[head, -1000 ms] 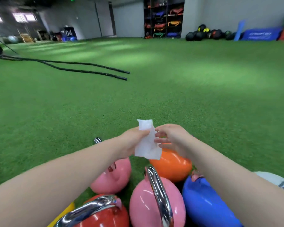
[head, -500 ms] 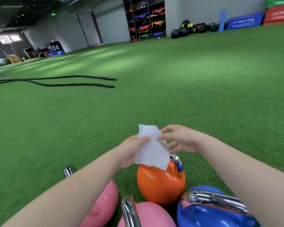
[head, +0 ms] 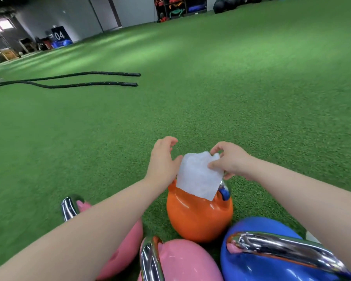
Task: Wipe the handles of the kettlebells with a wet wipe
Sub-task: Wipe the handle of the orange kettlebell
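Right hand (head: 231,163) pinches the white wet wipe (head: 199,175) by its upper edge; the sheet hangs over the orange kettlebell (head: 199,218), hiding most of its handle. Left hand (head: 162,163) beside the wipe, fingers loosely curved, apparently touching its edge. Green turf (head: 231,98) underneath.

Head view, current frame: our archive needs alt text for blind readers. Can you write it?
A right hand pinches a white wet wipe above an orange kettlebell on green turf, while the left hand hovers open beside the wipe. Two pink kettlebells and a blue kettlebell with chrome handles crowd the foreground; battle ropes lie far left.
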{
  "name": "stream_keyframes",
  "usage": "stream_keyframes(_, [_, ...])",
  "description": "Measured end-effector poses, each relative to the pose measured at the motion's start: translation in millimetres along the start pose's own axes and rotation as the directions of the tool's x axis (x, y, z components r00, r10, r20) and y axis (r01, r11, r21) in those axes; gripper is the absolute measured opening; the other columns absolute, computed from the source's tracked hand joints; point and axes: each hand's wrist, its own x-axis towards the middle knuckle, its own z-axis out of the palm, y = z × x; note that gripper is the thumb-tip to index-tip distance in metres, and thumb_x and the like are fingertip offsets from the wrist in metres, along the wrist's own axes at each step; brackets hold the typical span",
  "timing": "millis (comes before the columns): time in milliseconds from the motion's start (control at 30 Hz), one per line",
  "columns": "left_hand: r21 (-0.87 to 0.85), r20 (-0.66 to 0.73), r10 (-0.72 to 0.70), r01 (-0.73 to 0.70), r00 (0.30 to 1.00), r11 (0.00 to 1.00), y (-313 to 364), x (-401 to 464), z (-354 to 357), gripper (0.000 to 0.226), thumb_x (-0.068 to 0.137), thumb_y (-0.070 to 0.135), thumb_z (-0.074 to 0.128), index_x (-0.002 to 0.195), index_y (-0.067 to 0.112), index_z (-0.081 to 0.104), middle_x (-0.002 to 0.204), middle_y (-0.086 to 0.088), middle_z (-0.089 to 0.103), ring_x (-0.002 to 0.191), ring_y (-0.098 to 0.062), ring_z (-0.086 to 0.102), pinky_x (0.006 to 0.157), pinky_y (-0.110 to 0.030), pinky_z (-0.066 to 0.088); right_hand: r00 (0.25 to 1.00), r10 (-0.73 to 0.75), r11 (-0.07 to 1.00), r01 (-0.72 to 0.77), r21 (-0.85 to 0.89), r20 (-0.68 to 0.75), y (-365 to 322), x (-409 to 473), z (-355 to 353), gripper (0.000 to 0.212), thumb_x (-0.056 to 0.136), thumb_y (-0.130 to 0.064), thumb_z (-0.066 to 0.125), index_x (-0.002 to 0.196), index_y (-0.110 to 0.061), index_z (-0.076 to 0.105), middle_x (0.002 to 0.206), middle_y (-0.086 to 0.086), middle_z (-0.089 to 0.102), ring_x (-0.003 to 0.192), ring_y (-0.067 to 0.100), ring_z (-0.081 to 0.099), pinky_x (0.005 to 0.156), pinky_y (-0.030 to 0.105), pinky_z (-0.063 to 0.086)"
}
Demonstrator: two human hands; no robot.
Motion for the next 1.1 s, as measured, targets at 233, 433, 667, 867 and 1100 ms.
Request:
stream_keyframes(233, [0.164,0.511,0.343,-0.481,0.788,0.861,21.7,-3.9,21.0,0.059,0.078,0.03,0.071,0.125,0.006,0.044,0.123,-0.006,0.046,0.112,-0.02,0.045,0.094,-0.028,0.036,0.995,-0.071,0.971,0.054,-0.235,-0.064,3.7,6.3,0.1,0.058,0.076,-0.033,0.074,0.124,-0.014,0.048,0.113,0.008,0.053,0.096,0.023,0.053,0.076,0.029,0.044])
stream_keyframes(433, [0.507,0.674,0.321,-0.733,0.665,0.454,26.7,3.9,40.7,0.058,0.083,0.055,0.055,0.121,0.012,0.046,0.119,-0.005,0.056,0.111,-0.024,0.049,0.088,-0.033,0.036,0.997,-0.047,0.987,0.056,-0.154,0.062,11.1,-0.5,-8.9,0.042,0.079,-0.008,0.067,0.118,-0.013,0.054,0.11,0.006,0.056,0.097,0.019,0.054,0.076,0.026,0.042])
stream_keyframes(667, [0.545,0.589,0.361,-0.685,0.723,0.483,14.6,0.8,47.1,0.039,0.087,0.026,0.056,0.122,0.014,0.044,0.119,-0.004,0.056,0.11,-0.027,0.053,0.084,-0.037,0.039,0.986,-0.107,0.987,0.121,-0.107,0.131,10.6,-3.0,-4.1,0.025,0.084,-0.001,0.047,0.097,-0.015,0.064,0.103,0.011,0.068,0.083,0.017,0.055,0.073,0.03,0.046])
stream_keyframes(867, [0.551,0.495,0.404,-0.637,0.769,0.538,-3.4,-1.2,44.3,0.05,0.086,0.023,0.055,0.132,0.016,0.037,0.113,0.0,0.056,0.106,-0.024,0.05,0.085,-0.033,0.031,0.979,-0.16,0.978,0.174,-0.113,0.124,7.6,-3.8,5.6,0.025,0.089,-0.007,0.043,0.1,-0.018,0.064,0.097,0.008,0.068,0.081,0.017,0.056,0.075,0.032,0.047])
stream_keyframes(1100, [0.441,0.332,0.535,-0.629,0.777,0.64,-27.2,4.2,45.0,0.037,0.045,0.014,0.081,0.076,0.009,0.06,0.061,-0.004,0.057,0.052,-0.026,0.054,0.051,-0.026,0.035,0.967,-0.214,0.908,0.248,-0.339,0.136,4.2,-3.7,16.7,0.043,0.081,-0.025,0.064,0.123,-0.02,0.055,0.115,0.0,0.064,0.1,0.016,0.06,0.089,0.028,0.047])
